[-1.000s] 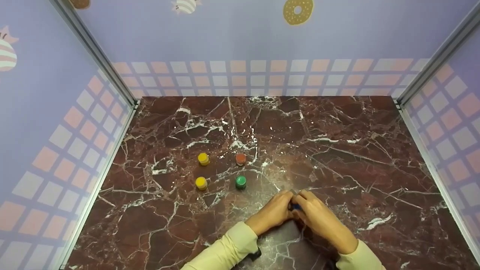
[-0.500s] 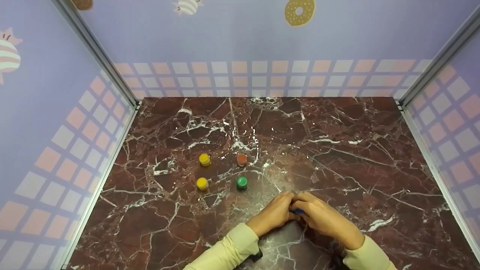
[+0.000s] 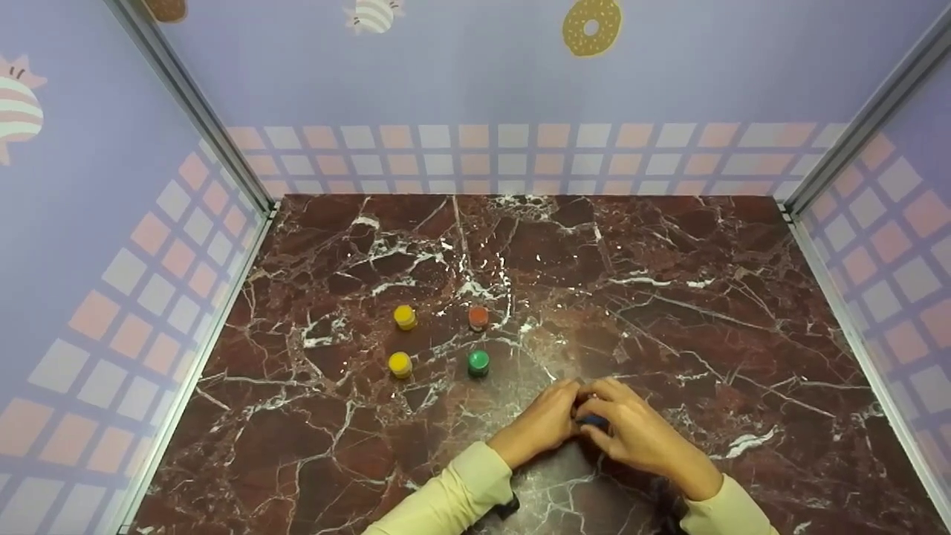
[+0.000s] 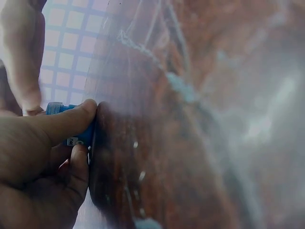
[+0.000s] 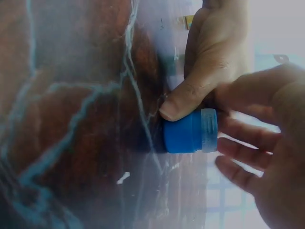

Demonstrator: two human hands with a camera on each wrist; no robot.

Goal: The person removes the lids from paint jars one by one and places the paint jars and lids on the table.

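Note:
A small blue jar (image 5: 183,133) with a ridged, see-through collar or lid (image 5: 209,130) stands upright on the tabletop. My left hand (image 3: 546,417) holds its lower body, with the thumb pressed on the side in the right wrist view and fingers around it in the left wrist view. My right hand (image 3: 631,427) is over the jar's top. Its thumb and fingers are spread around the lid and look loose, with the lid's side showing between them. In the head view only a blue patch of the jar shows between the hands.
Two yellow-topped jars (image 3: 404,318), a red-orange-topped jar (image 3: 478,318) and a green-topped jar (image 3: 478,362) stand left of the hands on the dark red marbled table (image 3: 706,319). Patterned panels (image 3: 520,74) enclose the back and both sides.
The right hand's thumb has moved away from its fingers, and more of the blue jar shows between them. The left hand has stayed in place, and the other jars have not moved.

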